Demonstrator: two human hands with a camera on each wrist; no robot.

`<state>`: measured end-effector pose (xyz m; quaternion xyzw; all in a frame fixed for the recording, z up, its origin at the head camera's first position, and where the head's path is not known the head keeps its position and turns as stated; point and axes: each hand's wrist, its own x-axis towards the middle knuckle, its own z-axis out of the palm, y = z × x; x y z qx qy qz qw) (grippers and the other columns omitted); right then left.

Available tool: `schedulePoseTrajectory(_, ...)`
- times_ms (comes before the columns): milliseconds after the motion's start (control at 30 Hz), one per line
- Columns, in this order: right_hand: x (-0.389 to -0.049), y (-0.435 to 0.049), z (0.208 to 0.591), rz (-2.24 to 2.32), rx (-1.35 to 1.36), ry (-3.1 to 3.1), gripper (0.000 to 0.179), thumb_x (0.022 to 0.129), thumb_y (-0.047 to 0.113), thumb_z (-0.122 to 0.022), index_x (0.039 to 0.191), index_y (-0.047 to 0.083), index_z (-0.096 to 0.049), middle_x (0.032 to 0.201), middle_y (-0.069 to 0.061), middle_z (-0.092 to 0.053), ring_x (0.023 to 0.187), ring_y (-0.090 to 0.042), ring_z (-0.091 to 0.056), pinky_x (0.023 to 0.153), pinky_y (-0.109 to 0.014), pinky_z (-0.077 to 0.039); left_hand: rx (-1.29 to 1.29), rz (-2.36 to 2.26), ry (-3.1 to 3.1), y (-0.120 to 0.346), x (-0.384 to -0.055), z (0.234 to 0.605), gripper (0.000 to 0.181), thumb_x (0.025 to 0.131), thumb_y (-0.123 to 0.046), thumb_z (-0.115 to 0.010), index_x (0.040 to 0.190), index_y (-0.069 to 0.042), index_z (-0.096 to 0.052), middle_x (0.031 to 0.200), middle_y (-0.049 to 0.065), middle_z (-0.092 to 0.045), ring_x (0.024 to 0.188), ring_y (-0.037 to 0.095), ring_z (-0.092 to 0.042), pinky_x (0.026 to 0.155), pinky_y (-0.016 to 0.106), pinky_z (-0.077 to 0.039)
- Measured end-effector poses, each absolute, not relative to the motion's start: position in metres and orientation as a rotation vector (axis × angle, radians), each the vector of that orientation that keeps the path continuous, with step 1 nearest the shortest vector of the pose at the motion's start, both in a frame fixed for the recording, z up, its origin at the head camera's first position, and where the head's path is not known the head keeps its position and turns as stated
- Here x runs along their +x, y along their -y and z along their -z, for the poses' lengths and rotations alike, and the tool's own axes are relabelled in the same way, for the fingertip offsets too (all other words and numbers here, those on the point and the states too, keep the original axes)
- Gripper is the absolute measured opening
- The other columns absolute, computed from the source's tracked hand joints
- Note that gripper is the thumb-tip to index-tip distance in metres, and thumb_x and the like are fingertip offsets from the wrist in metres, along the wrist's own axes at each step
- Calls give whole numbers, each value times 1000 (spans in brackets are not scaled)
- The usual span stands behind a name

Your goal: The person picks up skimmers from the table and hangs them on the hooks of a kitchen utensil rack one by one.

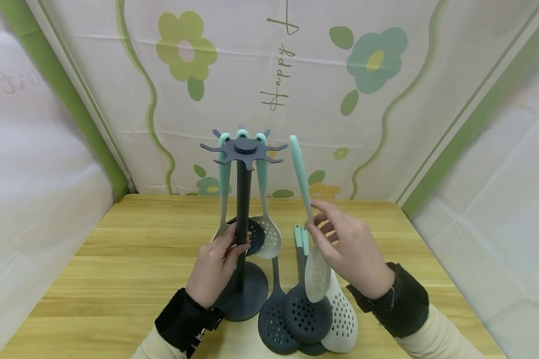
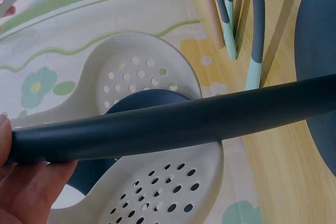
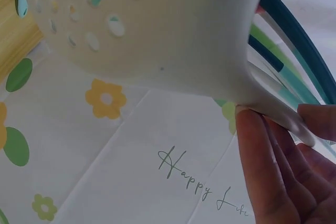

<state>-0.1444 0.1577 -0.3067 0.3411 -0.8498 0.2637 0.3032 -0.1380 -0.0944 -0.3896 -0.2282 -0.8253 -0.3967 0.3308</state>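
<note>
My left hand (image 1: 213,269) grips the dark pole (image 1: 243,199) of a utensil stand with a star-shaped hook top (image 1: 244,147) and a round base (image 1: 256,299). My right hand (image 1: 352,249) pinches a white skimmer (image 1: 317,274) by its neck, just right of the stand. Its mint handle (image 1: 298,164) points up, and its perforated bowl (image 3: 157,40) hangs below my fingers. From the hooks hang a white perforated ladle (image 1: 271,239), a dark perforated utensil (image 1: 257,237), and another mint-handled white one (image 1: 224,174). In the left wrist view, white perforated bowls (image 2: 136,66) hang behind the pole.
Right of the base, a dark slotted utensil (image 1: 276,324), a dark skimmer (image 1: 307,314) and a white slotted turner (image 1: 343,319) lie overlapping on the wooden table (image 1: 130,259). Another dark head shows partly beneath. A flower-patterned cloth (image 1: 251,60) stands behind the table.
</note>
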Motion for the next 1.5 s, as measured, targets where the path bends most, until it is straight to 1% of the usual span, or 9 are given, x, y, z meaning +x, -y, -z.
schedulePoseTrajectory(333,-144,-156,306,-691,911,2248,45,84,-1,-75,124,-3,-57,84,-9,-70,67,-12,-70,56,-20,-57,-598,1044,2151,94,-138,390,39,84,7,-72,121,2,-63,99,15,-73,88,22,-75,66,27,-62)
schedulePoseTrajectory(800,-145,-154,305,-692,901,2266,45,83,0,-76,124,-4,-57,84,-9,-70,66,-13,-70,56,-21,-58,-593,1036,2166,94,-138,390,40,85,5,-72,123,2,-62,100,16,-74,88,23,-75,66,28,-62)
schedulePoseTrajectory(1033,-145,-152,302,-695,892,2300,43,85,0,-75,124,-3,-58,85,-9,-70,68,-13,-70,58,-22,-59,-582,1014,2157,94,-138,391,40,84,5,-72,123,2,-62,100,14,-74,88,22,-74,65,28,-62)
schedulePoseTrajectory(1200,-145,-152,303,-699,899,2294,44,84,0,-75,124,-4,-57,85,-10,-70,68,-14,-70,57,-22,-59,-591,1020,2153,94,-138,391,41,85,5,-72,124,1,-61,100,16,-73,89,23,-74,66,29,-62)
schedulePoseTrajectory(1500,-145,-150,303,-695,921,2266,44,83,-1,-76,123,-2,-58,83,-9,-70,67,-13,-70,56,-20,-58,-588,1010,2157,93,-138,390,41,85,5,-72,124,2,-61,101,15,-73,88,23,-74,66,29,-62)
